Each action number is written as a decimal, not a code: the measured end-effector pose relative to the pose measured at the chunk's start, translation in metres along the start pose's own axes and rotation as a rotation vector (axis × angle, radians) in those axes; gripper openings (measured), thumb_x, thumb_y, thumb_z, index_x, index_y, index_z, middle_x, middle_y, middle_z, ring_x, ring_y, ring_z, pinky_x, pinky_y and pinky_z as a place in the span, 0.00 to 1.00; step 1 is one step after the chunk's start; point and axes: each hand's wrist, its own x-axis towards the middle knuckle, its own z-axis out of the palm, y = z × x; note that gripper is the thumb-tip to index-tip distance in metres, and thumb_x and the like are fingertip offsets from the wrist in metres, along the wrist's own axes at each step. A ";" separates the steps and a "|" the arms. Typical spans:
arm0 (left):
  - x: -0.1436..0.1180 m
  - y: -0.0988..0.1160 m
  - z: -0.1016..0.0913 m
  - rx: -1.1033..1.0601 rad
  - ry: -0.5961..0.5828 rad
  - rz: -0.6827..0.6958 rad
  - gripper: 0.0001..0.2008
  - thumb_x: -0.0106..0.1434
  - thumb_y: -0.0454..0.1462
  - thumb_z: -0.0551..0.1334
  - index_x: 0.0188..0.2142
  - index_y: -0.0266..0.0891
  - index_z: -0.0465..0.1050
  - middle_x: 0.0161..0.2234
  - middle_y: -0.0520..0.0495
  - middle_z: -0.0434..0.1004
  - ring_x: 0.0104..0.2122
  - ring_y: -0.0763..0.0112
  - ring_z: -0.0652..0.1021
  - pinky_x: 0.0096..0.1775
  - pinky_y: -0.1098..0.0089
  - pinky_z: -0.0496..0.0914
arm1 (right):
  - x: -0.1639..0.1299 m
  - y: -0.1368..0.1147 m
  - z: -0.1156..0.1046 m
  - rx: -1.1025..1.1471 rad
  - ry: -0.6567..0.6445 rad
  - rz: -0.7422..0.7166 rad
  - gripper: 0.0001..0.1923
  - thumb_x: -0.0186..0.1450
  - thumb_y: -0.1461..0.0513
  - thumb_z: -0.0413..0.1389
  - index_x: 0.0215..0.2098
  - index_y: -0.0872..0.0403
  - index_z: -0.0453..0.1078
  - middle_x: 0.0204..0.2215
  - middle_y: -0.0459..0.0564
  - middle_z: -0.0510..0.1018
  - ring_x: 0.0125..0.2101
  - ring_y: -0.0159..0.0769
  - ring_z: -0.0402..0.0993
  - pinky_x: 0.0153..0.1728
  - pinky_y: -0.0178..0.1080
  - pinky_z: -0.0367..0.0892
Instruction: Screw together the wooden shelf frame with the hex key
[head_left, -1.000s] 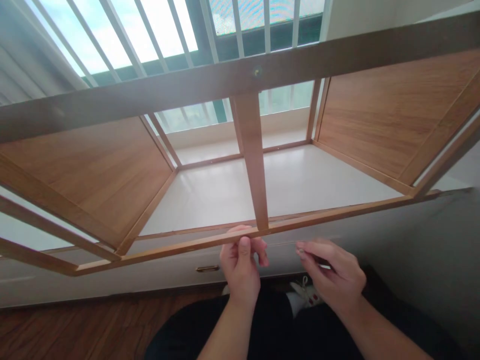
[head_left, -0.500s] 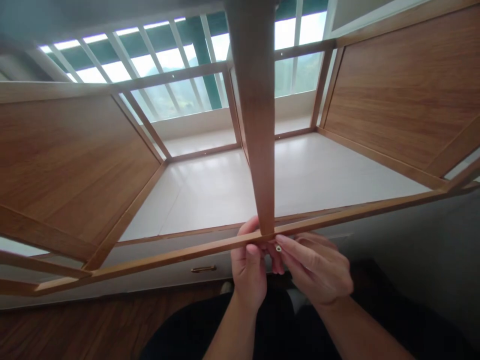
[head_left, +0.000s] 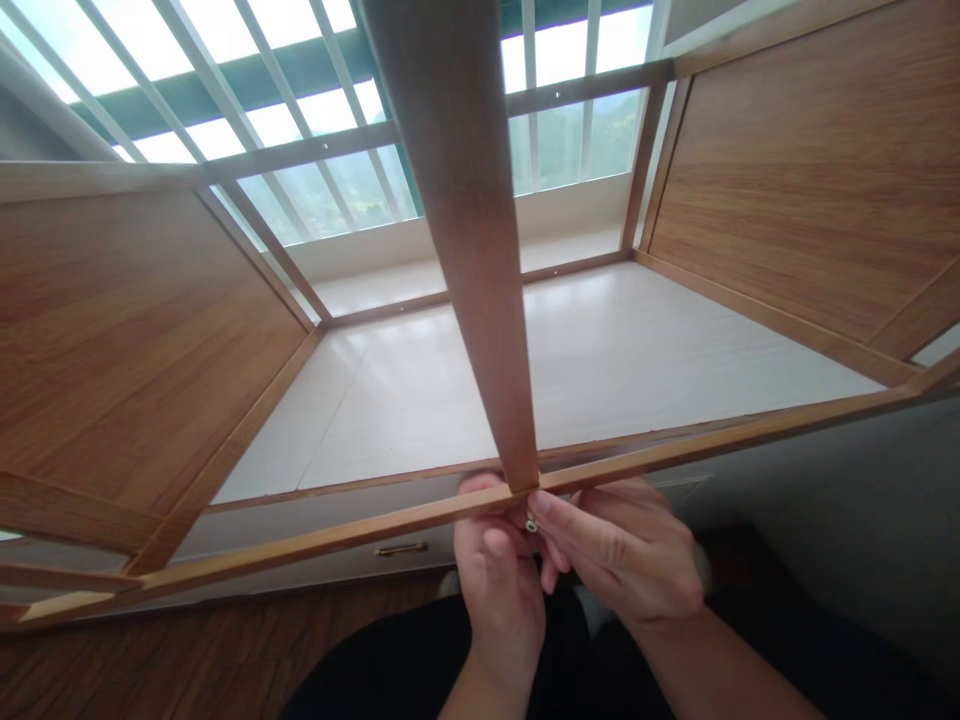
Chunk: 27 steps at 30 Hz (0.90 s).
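fingertips of my right hand (head_left: 637, 550) close tightly on a small pale piece (head_left: 532, 524), round-ended with a dark centre, just under the joint where the upright post (head_left: 480, 250) meets the wooden rail (head_left: 322, 539). from my end the post looks broad and reddish brown, and it cuts across my view of the window bars (head_left: 266, 62) and white surface (head_left: 660, 350); a drawer handle (head_left: 400, 549) sits below the rail. my left hand (head_left: 501, 590) curls loosely, thumb off the wood, fingers passing behind the rail; whether they grip it i cannot tell.
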 end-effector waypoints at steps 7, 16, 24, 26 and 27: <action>-0.005 0.015 0.001 0.087 -0.018 -0.018 0.20 0.60 0.54 0.72 0.32 0.41 0.75 0.20 0.55 0.67 0.13 0.80 0.65 0.14 0.81 0.56 | 0.001 -0.001 0.000 -0.017 0.014 -0.014 0.28 0.65 0.75 0.63 0.60 0.48 0.76 0.24 0.42 0.83 0.26 0.30 0.80 0.33 0.32 0.77; -0.001 0.006 0.002 0.079 -0.037 -0.056 0.18 0.61 0.51 0.73 0.33 0.40 0.75 0.18 0.56 0.68 0.12 0.82 0.65 0.14 0.83 0.58 | -0.007 0.004 -0.001 -0.040 -0.001 -0.064 0.27 0.65 0.74 0.62 0.61 0.53 0.75 0.22 0.44 0.80 0.22 0.30 0.73 0.24 0.34 0.69; 0.001 0.007 0.002 0.139 -0.036 0.002 0.16 0.64 0.50 0.70 0.34 0.41 0.77 0.18 0.56 0.68 0.14 0.82 0.66 0.15 0.83 0.62 | -0.017 0.002 0.000 -0.019 0.017 -0.007 0.27 0.65 0.73 0.63 0.61 0.52 0.75 0.24 0.45 0.79 0.21 0.31 0.69 0.23 0.36 0.66; 0.002 0.009 0.002 0.139 -0.049 0.003 0.15 0.65 0.50 0.69 0.34 0.40 0.77 0.19 0.57 0.68 0.14 0.82 0.66 0.15 0.83 0.62 | -0.016 0.000 0.000 -0.021 0.030 0.019 0.25 0.65 0.73 0.63 0.59 0.52 0.76 0.24 0.45 0.80 0.21 0.31 0.70 0.23 0.37 0.67; 0.003 0.009 0.002 0.136 -0.055 0.002 0.15 0.65 0.49 0.69 0.34 0.40 0.77 0.20 0.56 0.68 0.14 0.83 0.66 0.16 0.83 0.62 | -0.016 -0.001 0.000 -0.027 0.038 0.032 0.24 0.65 0.73 0.63 0.58 0.52 0.77 0.24 0.45 0.81 0.21 0.32 0.71 0.23 0.37 0.67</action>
